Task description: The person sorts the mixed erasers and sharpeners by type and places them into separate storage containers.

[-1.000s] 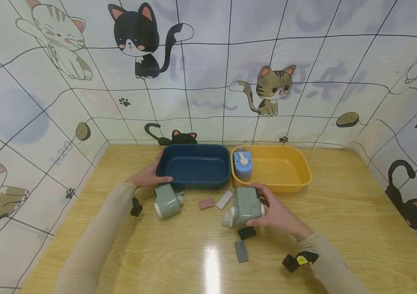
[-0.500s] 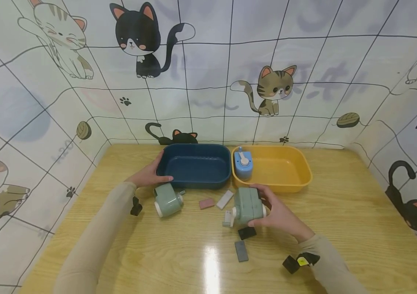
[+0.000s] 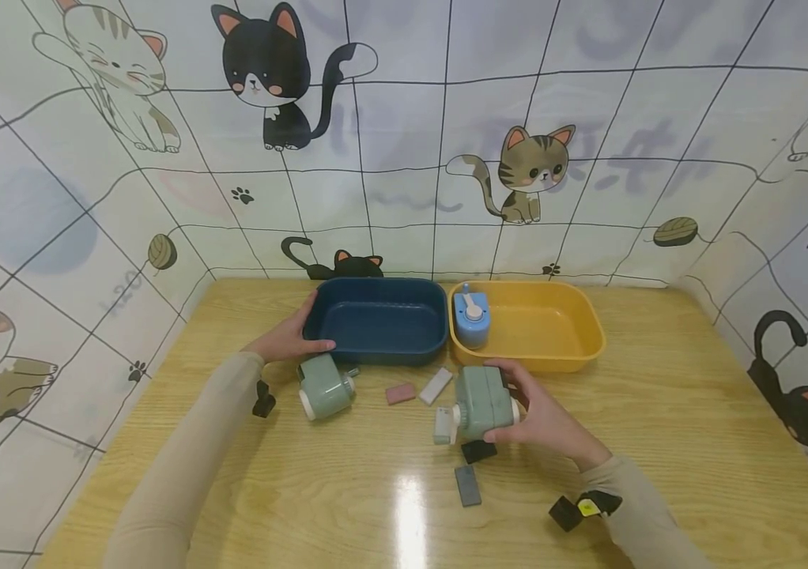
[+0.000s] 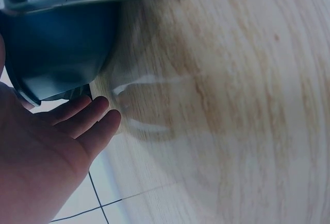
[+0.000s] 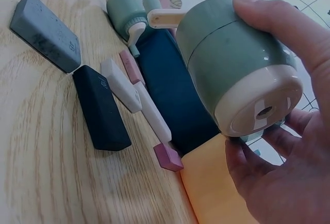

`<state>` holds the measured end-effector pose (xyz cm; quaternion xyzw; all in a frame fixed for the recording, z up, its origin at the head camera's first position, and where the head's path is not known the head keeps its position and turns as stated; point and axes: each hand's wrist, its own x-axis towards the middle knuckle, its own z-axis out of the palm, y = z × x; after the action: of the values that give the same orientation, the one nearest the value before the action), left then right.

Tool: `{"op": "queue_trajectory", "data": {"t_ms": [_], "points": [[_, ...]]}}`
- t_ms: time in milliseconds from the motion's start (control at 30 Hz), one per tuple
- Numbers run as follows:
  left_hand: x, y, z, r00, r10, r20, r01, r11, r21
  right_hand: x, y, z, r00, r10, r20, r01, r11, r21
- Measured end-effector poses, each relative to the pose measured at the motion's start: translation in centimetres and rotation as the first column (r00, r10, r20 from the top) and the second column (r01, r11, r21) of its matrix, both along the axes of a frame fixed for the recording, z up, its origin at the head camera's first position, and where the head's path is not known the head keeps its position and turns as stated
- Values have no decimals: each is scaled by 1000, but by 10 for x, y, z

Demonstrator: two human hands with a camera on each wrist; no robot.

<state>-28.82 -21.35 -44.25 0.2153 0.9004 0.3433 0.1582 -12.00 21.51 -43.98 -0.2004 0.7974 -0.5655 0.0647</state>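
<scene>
My right hand (image 3: 535,419) grips a green hand-crank pencil sharpener (image 3: 482,401) from its right side, in front of the yellow bin. Its white end and crank show in the right wrist view, with the thumb on top and the fingers underneath. My left hand (image 3: 288,338) rests at the left end of the dark blue bin (image 3: 383,357), thumb along the front wall and loose fingers beside the end. A second green pencil sharpener (image 3: 326,389) lies just in front of that hand, lettering showing on its edge in the left wrist view.
The yellow bin (image 3: 560,361) holds a blue pencil sharpener (image 3: 471,325) at its left end. On the table are a pink eraser (image 3: 400,393), a white eraser (image 3: 436,386), a black eraser (image 3: 478,451) and a grey eraser (image 3: 468,486). A magenta block (image 5: 167,157) lies by the yellow bin.
My right hand has shifted slightly right with the held pencil sharpener, whose crank now faces a little differently. My left hand and both bins have stayed in place.
</scene>
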Motion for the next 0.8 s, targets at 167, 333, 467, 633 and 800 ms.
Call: {"op": "queue_trajectory", "data": {"t_ms": [167, 333, 467, 633, 800], "points": [[-1, 0, -1, 1000, 2, -4, -2, 1000, -9, 1, 3, -1, 1000, -7, 23, 7, 1000, 8], [-2, 0, -2, 1000, -2, -12, 2, 1000, -12, 1, 6, -1, 999, -5, 40, 5, 1000, -8], [-2, 0, -2, 1000, -1, -13, 1, 1000, -21, 1, 6, 0, 999, -10, 39, 10, 1000, 4], [0, 1, 1, 1000, 6, -5, -6, 1000, -20, 0, 8, 0, 999, -26, 35, 25, 999, 30], [-1, 1, 2, 1000, 3, -1, -3, 1000, -20, -3, 12, 1, 999, -32, 18, 32, 999, 41]]}}
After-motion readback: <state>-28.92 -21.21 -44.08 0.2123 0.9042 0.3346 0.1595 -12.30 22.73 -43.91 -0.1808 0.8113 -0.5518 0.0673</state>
